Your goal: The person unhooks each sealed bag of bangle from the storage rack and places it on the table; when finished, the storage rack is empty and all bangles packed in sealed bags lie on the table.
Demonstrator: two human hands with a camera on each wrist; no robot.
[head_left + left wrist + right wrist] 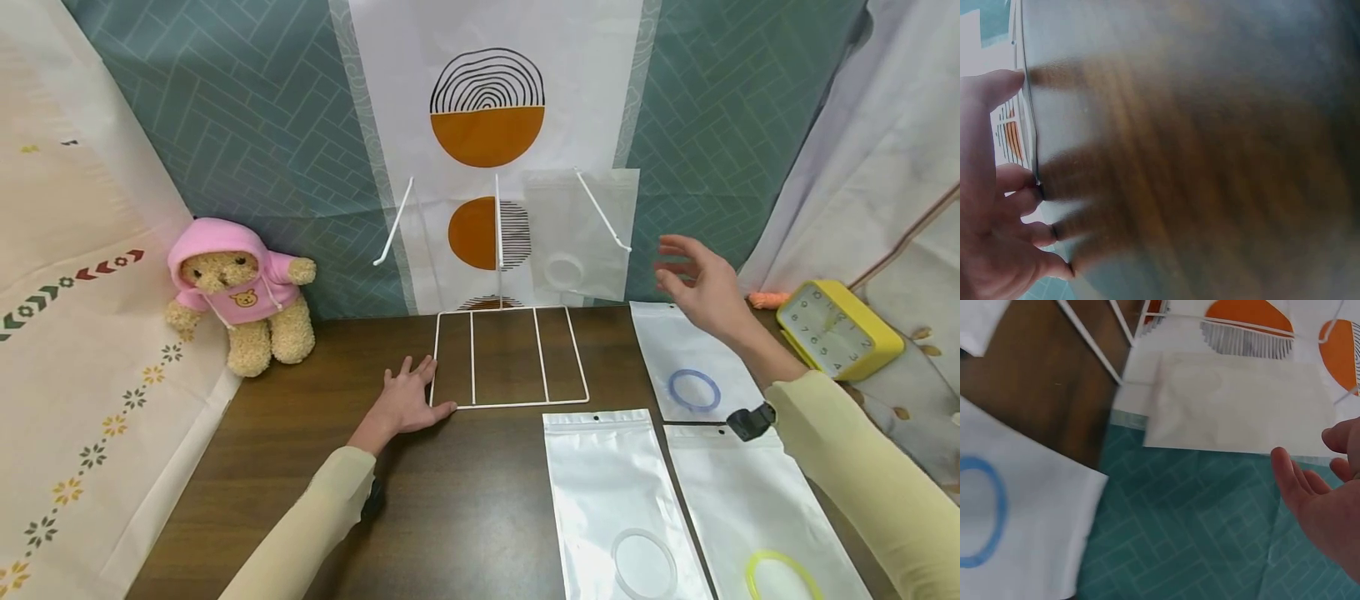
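A white wire display rack (528, 405) stands on the brown table, three prongs slanting up from it. At its base's left side my left hand (405, 398) rests with fingers spread, thumb and fingertips right at the wire; the left wrist view shows the fingertips (1054, 232) down on the wood. From the rack's right prong hangs a pale zip pouch (581, 242) with a faint ring inside. My right hand (705, 287) is in the air to the right of that pouch, fingers loosely bent, holding nothing.
Flat pouches lie at right: one with a blue ring (693, 390), one with a clear ring (645, 562), one with a yellow ring (783, 571). A yellow clock (840, 329) stands far right. A teddy bear (243, 292) in a pink hoodie sits back left.
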